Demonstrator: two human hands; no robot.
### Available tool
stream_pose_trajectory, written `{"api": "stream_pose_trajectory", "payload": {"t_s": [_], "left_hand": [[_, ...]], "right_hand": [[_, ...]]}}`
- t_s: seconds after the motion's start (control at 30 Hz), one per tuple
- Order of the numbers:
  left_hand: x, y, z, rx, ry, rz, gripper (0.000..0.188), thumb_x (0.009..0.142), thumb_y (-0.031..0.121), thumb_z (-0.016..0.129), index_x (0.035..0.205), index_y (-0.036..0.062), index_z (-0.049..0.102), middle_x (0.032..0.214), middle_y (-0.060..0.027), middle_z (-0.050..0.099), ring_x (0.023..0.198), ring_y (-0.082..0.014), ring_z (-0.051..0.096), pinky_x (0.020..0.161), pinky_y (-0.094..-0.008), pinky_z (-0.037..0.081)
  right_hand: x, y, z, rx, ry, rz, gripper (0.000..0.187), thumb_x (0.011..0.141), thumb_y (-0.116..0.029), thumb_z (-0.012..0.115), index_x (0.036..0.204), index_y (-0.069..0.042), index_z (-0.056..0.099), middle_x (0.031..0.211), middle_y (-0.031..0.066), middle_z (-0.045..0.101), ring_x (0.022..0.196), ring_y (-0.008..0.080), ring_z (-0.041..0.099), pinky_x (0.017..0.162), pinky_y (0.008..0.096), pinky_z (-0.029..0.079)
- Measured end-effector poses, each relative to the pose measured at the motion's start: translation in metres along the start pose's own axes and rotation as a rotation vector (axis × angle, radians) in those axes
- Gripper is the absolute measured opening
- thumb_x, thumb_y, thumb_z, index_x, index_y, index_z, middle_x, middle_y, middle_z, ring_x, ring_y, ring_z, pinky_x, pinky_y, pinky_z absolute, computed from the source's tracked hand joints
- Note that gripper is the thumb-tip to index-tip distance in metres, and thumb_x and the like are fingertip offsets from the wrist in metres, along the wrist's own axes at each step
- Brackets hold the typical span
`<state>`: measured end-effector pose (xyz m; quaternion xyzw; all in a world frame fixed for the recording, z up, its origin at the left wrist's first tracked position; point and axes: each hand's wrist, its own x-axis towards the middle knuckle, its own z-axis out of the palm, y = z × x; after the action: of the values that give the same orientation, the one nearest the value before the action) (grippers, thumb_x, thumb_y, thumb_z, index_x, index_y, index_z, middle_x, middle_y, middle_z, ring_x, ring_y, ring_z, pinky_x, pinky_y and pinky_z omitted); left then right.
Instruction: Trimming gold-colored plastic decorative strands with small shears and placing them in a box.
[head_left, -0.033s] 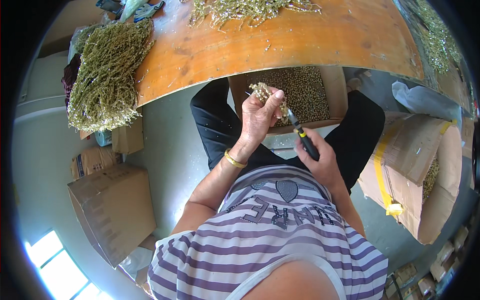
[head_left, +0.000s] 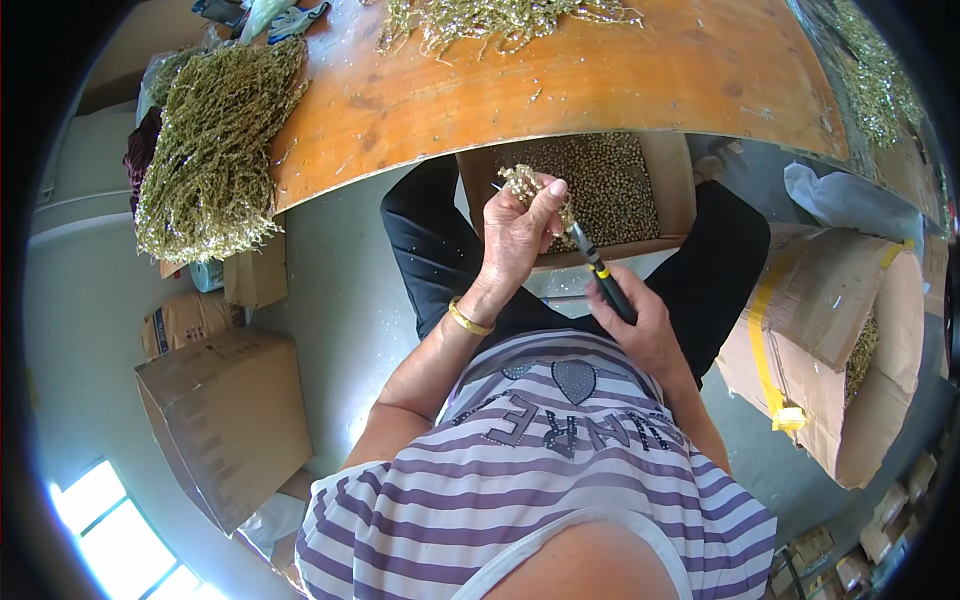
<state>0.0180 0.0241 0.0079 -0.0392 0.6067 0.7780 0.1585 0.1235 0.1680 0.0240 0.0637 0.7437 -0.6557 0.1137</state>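
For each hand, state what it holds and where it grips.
Left hand pinches a beaded sprig near its base; right hand grips black-handled pliers by the handles.

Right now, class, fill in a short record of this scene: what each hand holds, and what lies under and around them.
left hand: grips a small sprig of beads
right hand: grips black-handled pliers, tip at the sprig
below hands: open cardboard box full of loose beads
table: orange wood, beaded sprigs on top
table's left end: big heap of sprigs
floor: cardboard boxes
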Motion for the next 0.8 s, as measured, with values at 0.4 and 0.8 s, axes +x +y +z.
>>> {"api": "stream_pose_trajectory", "payload": {"t_s": [0.4, 0.8], "left_hand": [[0.000, -0.003, -0.007, -0.057, 0.035, -0.035, 0.018, 0.085, 0.024, 0.056, 0.084, 0.0060, 0.056, 0.051, 0.0031, 0.046, 0.038, -0.0037, 0.033, 0.035, -0.0177, 0.022], [-0.008, -0.004, 0.002, -0.143, -0.062, -0.112, 0.019, 0.084, 0.023, 0.057, 0.081, 0.0046, 0.056, 0.055, -0.0012, 0.054, 0.037, -0.0042, 0.037, 0.034, -0.0180, 0.026]], "right_hand": [[0.001, 0.015, 0.002, 0.091, -0.169, 0.115, 0.030, 0.080, -0.013, 0.055, 0.107, 0.000, 0.050, 0.090, 0.0038, 0.056, 0.084, 0.0110, 0.052, 0.079, 0.0249, 0.040], [0.037, 0.019, 0.028, 0.088, 0.304, -0.266, 0.040, 0.078, -0.004, 0.060, 0.116, -0.003, 0.046, 0.098, 0.0026, 0.054, 0.083, 0.0092, 0.051, 0.074, 0.0220, 0.041]]}}
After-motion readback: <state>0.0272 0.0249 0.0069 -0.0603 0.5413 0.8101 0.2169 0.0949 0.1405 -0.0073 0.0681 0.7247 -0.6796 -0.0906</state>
